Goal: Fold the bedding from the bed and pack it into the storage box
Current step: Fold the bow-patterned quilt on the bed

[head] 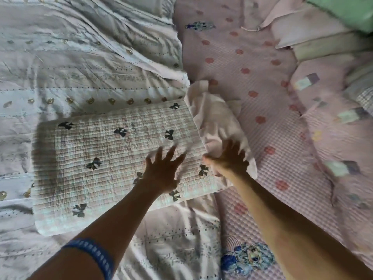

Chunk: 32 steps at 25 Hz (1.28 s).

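A quilted checked pillow with dark bows point(113, 158) lies flat on a rumpled white quilt point(80, 63). Its pale pink ruffled end point(216, 118) sticks out to the right. My left hand point(163, 172) is over the pillow's right part, fingers spread and blurred. My right hand point(230, 158) is on the lower part of the ruffle with fingers spread over the fabric; whether it grips is unclear. No storage box is in view.
A pink waffle sheet with red flowers point(262, 81) covers the bed's right side. Padded pink bumper cushions point(333, 126) run along the far right, with a green cushion point(347, 11) at the top corner. A blue cartoon print point(246, 257) shows near the bottom.
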{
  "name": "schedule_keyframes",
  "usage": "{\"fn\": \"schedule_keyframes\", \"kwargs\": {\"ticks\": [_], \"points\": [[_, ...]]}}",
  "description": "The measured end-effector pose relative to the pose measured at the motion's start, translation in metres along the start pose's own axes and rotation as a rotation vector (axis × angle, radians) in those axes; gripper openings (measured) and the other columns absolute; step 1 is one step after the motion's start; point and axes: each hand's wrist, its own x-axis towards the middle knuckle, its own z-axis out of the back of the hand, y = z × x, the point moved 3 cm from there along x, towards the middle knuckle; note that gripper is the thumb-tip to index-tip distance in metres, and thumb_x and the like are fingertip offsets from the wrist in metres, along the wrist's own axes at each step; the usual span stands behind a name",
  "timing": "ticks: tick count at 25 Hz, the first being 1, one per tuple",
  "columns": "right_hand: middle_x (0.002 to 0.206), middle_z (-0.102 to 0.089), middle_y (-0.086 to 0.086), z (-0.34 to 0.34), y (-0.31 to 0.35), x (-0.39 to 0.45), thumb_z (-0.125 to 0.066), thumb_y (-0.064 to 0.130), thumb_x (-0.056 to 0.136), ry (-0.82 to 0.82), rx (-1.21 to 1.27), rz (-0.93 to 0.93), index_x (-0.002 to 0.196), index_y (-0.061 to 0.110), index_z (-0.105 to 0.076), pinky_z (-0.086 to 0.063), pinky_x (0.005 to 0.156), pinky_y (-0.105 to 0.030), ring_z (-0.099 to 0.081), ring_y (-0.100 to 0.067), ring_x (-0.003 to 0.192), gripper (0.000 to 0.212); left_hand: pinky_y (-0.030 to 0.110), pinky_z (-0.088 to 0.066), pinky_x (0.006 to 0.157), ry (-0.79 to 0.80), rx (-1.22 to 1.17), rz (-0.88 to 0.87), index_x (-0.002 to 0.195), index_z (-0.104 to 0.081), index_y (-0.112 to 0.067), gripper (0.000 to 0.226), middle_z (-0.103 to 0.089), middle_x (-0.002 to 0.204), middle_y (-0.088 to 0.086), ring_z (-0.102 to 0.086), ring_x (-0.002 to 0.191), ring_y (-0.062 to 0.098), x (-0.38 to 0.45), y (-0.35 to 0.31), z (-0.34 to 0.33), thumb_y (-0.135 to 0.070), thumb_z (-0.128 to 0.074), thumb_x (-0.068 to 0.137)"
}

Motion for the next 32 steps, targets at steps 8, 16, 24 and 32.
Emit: {"fn": "schedule_keyframes", "kwargs": {"ticks": [8,16,24,32], "points": [[0.131,-0.059,-0.002,0.026,-0.052,0.065,-0.077,0.070,0.056,0.053,0.370,-0.034,0.133,0.023,-0.048,-0.046,0.101,-0.042,-0.058,-0.026,0.118,0.094,0.052,-0.024,0.115,0.089,0.278,-0.165,0.155,0.005,-0.031,0.103,0.008,0.163,0.001,-0.001,0.149,0.031,0.120,-0.083,0.061,-0.022,-0.069,0.084],[0.101,-0.075,0.006,0.042,-0.073,0.071,-0.083,0.025,0.074,0.601,0.693,0.332,0.109,0.022,-0.070,-0.052,0.095,-0.040,-0.070,-0.015,0.096,0.037,0.062,-0.003,0.115,0.423,0.621,-0.282,0.140,-0.041,-0.031,0.062,-0.040,0.149,0.004,-0.021,0.145,0.029,0.181,-0.142,0.090,-0.037,-0.066,0.084],[0.121,-0.065,-0.002,0.078,-0.016,0.145,-0.069,0.033,0.087,0.308,0.982,0.199,0.119,0.027,-0.060,-0.052,0.089,-0.035,-0.063,-0.019,0.109,0.034,0.053,-0.021,0.112,0.421,0.538,-0.278,0.122,-0.055,-0.024,0.039,-0.054,0.110,-0.001,-0.038,0.132,0.027,0.188,-0.147,0.074,-0.046,-0.052,0.090],[0.100,-0.062,0.009,0.057,0.053,0.171,-0.075,0.043,0.080,0.424,0.481,0.326,0.106,0.024,-0.064,-0.040,0.062,-0.012,-0.058,-0.004,0.083,0.034,0.052,-0.022,0.115,-0.038,0.288,-0.430,0.136,-0.050,-0.021,0.070,-0.060,0.127,0.005,-0.045,0.129,0.031,0.165,-0.127,0.045,-0.043,-0.070,0.073]]}}
